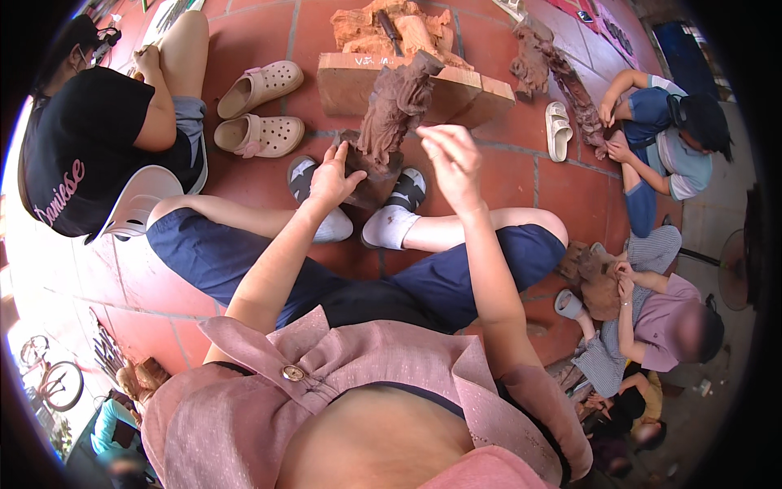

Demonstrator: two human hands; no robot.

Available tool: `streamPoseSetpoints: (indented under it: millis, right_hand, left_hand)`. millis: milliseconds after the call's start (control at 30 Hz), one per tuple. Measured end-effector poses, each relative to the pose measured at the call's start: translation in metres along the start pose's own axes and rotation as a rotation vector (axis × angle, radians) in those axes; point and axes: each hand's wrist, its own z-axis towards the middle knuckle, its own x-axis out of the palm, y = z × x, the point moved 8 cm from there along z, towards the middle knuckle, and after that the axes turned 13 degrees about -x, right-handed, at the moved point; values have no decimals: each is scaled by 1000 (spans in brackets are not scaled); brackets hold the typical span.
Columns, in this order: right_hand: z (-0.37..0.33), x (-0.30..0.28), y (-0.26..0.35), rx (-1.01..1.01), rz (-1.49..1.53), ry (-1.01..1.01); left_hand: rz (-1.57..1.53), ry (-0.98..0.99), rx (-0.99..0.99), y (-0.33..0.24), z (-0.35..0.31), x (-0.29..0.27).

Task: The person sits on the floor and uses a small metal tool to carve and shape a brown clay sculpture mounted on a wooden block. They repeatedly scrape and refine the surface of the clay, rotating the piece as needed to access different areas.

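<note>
A dark reddish-brown wood carving (396,110) stands tilted between my feet, its top leaning to the right. Its folds look like a draped figure, rising from a darker, blocky base (376,189). My left hand (330,181) grips the left side of that base, thumb apart from the fingers. Just right of the carving, my right hand (456,163) is raised with thumb and fingertips pinched together. Whatever lies in the pinch, if anything, is too small to make out.
Beyond the carving, a thick wooden block (350,85) bears an orange-brown carved piece (428,37) and a dark-handled tool (388,31). Beige clogs (261,136) lie left, white sandals (558,130) right. People sit close by on both sides; two on the right handle other carvings (580,102).
</note>
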Motion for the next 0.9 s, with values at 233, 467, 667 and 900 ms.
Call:
streamPoseSetpoints:
  millis: [233, 467, 667, 900]
  right_hand:
    - [1, 1, -47, 389, 484, -322]
    - [3, 7, -67, 328, 344, -194]
    - [21, 9, -67, 384, 429, -105]
    - [32, 6, -76, 519, 561, -2]
  left_hand:
    - [2, -17, 16, 3, 3, 1]
    - [-3, -18, 11, 2, 2, 1]
    - [-10, 5, -12, 0, 3, 0]
    - [-16, 5, -14, 0, 0, -3]
